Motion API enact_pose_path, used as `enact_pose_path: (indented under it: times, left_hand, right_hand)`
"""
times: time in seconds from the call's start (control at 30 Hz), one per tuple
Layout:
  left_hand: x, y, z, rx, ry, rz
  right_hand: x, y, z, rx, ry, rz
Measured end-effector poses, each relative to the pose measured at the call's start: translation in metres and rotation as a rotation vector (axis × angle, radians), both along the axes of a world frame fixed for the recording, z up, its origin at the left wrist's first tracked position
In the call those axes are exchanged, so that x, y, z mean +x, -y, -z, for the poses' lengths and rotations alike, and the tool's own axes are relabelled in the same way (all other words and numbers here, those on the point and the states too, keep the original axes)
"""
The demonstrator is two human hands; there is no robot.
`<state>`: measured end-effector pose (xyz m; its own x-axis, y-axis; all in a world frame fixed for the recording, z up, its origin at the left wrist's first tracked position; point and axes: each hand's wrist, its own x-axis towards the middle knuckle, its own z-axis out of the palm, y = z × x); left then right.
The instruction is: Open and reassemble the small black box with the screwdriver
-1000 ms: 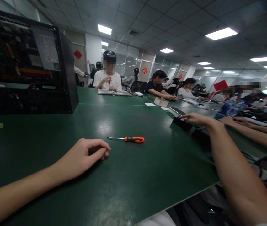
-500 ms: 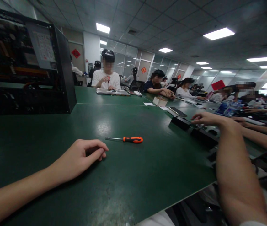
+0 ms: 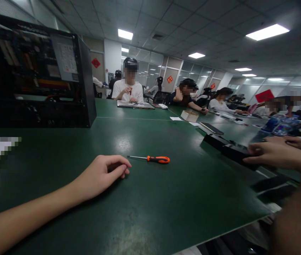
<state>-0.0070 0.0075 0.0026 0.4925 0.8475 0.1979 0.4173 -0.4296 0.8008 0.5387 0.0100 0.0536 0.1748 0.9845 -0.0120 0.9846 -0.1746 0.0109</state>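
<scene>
Green table (image 3: pixel 150 212), open computer case (image 3: pixel 33 74) far left. Our right hand (image 3: pixel 269 156), fingers flat and empty, rests on a black device (image 3: pixel 235 151) at the table edge; a nudge could tip it off. Left hand (image 3: pixel 102 175) loosely curled, empty. Screwdriver (image 3: pixel 152 159) just beyond, may roll.

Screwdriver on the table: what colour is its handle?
The screwdriver has an orange handle with black sections and a bare metal shaft; the head view shows it clearly.

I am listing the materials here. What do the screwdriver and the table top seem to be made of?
Screwdriver: thin shaft looks like bare metal, grey and shiny; the handle seems plastic or rubber, orange with black parts. Table top: a dark green mat-like surface, probably rubber or vinyl, with a soft sheen reflecting the ceiling lights.
</scene>
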Motion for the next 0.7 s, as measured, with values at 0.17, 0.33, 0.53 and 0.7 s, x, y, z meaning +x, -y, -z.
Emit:
enact_pose_path:
  times: [0.17,0.33,0.53,0.7]
  left_hand:
    - [-0.005,-0.001,0.004,0.031,0.055,-0.028]
    - [-0.005,0.006,0.006,0.03,0.101,0.113]
    - [0.008,0.019,-0.001,0.09,-0.115,0.08]
    - [0.008,0.017,-0.004,0.053,-0.203,0.009]
  right_hand:
    - [-0.132,0.014,-0.038,-0.097,-0.068,-0.517]
    - [-0.257,0.018,-0.026,-0.084,-0.086,-1.131]
    - [-0.295,-0.001,0.014,-0.044,-0.162,-1.255]
    - [-0.277,-0.011,0.027,-0.024,-0.394,-1.194]
